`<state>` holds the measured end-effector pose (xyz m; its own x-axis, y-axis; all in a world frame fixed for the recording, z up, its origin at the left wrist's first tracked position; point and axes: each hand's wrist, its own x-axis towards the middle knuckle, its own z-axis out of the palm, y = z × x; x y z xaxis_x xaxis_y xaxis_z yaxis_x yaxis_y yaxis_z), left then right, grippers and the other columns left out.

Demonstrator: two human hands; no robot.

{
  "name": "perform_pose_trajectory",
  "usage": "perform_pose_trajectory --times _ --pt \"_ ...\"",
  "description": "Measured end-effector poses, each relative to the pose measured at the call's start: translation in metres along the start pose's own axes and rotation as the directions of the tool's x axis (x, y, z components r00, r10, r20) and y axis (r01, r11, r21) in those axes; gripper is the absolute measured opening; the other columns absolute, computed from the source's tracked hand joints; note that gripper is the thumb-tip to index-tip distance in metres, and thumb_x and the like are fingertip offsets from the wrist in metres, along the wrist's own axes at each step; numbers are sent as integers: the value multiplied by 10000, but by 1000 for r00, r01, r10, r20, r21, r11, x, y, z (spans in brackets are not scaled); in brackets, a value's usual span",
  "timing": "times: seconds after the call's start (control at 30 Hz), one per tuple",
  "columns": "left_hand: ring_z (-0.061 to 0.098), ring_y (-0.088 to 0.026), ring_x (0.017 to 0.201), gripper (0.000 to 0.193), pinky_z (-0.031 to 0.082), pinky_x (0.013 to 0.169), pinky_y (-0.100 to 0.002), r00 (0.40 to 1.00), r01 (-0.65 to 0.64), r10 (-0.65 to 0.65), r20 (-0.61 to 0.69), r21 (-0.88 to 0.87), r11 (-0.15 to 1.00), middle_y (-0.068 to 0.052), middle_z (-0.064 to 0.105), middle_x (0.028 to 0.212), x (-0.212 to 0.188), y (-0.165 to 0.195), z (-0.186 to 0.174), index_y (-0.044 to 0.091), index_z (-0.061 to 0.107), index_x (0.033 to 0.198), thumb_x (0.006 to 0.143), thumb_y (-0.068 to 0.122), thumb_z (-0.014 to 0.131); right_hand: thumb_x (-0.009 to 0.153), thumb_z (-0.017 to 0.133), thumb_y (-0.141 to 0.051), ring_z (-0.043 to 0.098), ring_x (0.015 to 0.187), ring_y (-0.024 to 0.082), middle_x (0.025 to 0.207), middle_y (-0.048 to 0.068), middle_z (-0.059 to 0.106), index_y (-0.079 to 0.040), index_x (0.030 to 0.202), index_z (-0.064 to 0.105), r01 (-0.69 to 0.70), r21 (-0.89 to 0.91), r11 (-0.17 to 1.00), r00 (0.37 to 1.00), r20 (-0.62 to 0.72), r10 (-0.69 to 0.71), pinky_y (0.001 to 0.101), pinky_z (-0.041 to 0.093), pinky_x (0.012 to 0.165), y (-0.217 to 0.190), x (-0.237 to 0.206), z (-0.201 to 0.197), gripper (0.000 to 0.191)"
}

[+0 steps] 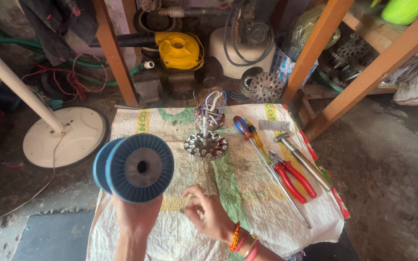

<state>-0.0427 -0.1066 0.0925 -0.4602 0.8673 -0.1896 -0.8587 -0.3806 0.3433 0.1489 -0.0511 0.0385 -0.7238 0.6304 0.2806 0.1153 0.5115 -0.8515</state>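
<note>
Blue spool [135,167] sits upright on your left hand [136,217], fingers closed under it, above the woven sack [267,212]. Keep it level while your right hand [208,212], fingers loosely curled and seemingly empty, works just beside it.

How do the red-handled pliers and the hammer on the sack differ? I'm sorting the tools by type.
The red-handled pliers have two splayed, red-sleeved handles; the hammer has one straight bare handle. The pliers end in narrow metal jaws, the hammer in a crosswise metal head. The pliers lie nearer the screwdriver, the hammer nearer the sack's right edge. Both lie flat, side by side, slanting the same way, heads away from the person, untouched by either hand.
</note>
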Motion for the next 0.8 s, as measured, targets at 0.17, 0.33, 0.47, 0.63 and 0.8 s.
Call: perform_pose_trajectory --times 0.17,0.33,0.47,0.63,0.8 --pt "500 -215 1297 488 274 1141 -443 879 -323 474 -40 682 656 -96 569 1383 15 -23 -27 118 474 1403 993 356 593 925 645 -38 721 748 167 857 85 732 -31 1269 469 204 -40 978 973 116 -198 297 604 728 -32 -8 -4 387" --pt "675 -238 1115 457 508 1036 -449 895 -305 372 248 947 103 -129 718 1189 8 -32 -55 45 676 1220 876 345 698 919 626 -113 602 676 108 791 21 640 -62 1233 511 177 176 968 977 90 -195 244 536 653 -42 6 -21 338" --pt "622 -279 1054 652 478 936 -447 826 -335 387 410 909 -249 -196 656 1120 5 -24 -63 -13 645 1178 679 334 880 840 726 -205 475 522 62 746 14 690 -55 1182 588 35 187 982 991 122 -59 199 376 466 -38 23 -57 398" --pt "673 -283 1086 618 518 975 -412 983 -167 143 114 878 448 -177 694 1207 18 1 -81 30 604 1303 786 341 738 888 698 -155 611 598 73 836 35 764 -82 1214 636 -55 85 995 998 -27 57 200 474 504 -27 38 -87 340" --pt "654 -311 1113 632 497 992 -475 983 169 -183 19 299 939 -195 681 1231 19 18 -85 21 570 1350 882 443 624 906 699 -22 754 828 142 925 55 796 -88 1227 644 64 -69 996 975 -208 -77 267 579 689 -7 37 -86 333"
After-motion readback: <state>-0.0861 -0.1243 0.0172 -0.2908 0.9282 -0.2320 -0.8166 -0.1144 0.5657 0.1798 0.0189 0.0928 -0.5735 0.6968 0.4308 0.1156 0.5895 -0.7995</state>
